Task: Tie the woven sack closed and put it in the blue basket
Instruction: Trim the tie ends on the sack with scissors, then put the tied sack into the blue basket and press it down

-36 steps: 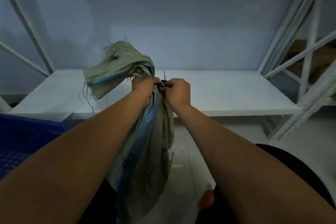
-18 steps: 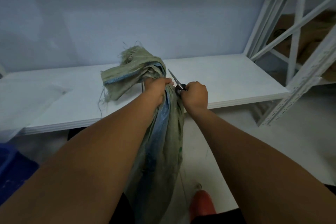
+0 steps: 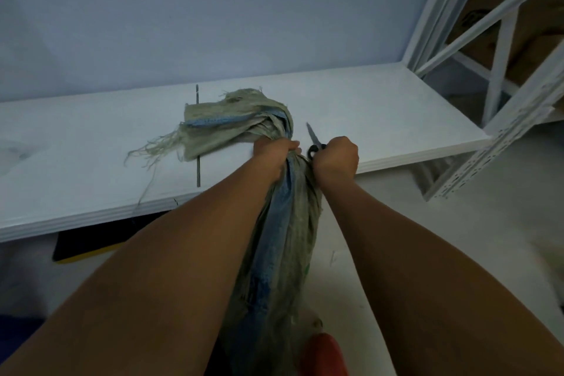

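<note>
Two hands crowding one spot: left hand (image 3: 274,151) curling tight round woven sack (image 3: 283,238) at gathered neck, stopping mouth spreading; right hand (image 3: 335,159) at its 3 o'clock fisting scissors (image 3: 314,142), blade pointing 11, guessing for trimming tie. Sack hanging toward 6, flap lying on shelf (image 3: 396,119).

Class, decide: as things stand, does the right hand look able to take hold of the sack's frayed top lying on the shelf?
Probably not yet: the right hand grips scissors, and the left hand, holding the sack at its neck, sits between it and the frayed top.
</note>
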The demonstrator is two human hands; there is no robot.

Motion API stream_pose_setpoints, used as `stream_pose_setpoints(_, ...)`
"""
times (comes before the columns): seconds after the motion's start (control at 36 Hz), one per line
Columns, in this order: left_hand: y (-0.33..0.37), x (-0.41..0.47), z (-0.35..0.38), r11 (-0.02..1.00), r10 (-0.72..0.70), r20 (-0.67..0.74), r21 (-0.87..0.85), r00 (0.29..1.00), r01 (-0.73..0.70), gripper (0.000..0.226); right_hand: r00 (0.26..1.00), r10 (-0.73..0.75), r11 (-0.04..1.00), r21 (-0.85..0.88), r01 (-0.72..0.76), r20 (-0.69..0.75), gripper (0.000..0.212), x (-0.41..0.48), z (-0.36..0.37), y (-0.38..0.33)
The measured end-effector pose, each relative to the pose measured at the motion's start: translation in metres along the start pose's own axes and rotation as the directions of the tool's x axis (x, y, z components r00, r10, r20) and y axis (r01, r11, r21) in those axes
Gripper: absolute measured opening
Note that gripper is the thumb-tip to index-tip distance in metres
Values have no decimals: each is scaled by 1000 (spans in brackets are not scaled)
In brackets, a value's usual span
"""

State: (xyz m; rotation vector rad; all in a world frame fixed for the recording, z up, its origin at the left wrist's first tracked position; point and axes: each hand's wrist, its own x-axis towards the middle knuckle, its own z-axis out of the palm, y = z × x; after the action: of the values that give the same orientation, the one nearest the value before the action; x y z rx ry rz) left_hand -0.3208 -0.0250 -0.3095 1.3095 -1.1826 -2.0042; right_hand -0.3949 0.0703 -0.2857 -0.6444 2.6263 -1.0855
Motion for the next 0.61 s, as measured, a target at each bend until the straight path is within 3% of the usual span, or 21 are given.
stream_pose_setpoints(0.17,-1,3,16,995,55,-7,89,998,-54,35,999,-47,998,-49,46,-22,22,6,6,7)
stream_pose_setpoints(0.28,-2,0,17,995,62,-9,73,998,-62,28,996,-69,992,-109,63,-51,10,5,5,12)
stream_pose_setpoints(0.42,5,-10,16,990,89,-38,111,995,-85,46,972,-165,983,-110,148,-170,19,-7,1,8)
stream_pose_setpoints(0.53,17,-29,6,990,115,-46,87,992,-111,47,921,-300,943,65,325,-248,24,-19,-4,-6)
stream_pose_setpoints(0.61,33,-51,-9,993,120,-15,-14,993,-120,33,949,-290,890,330,315,-124,25,-31,-7,-23)
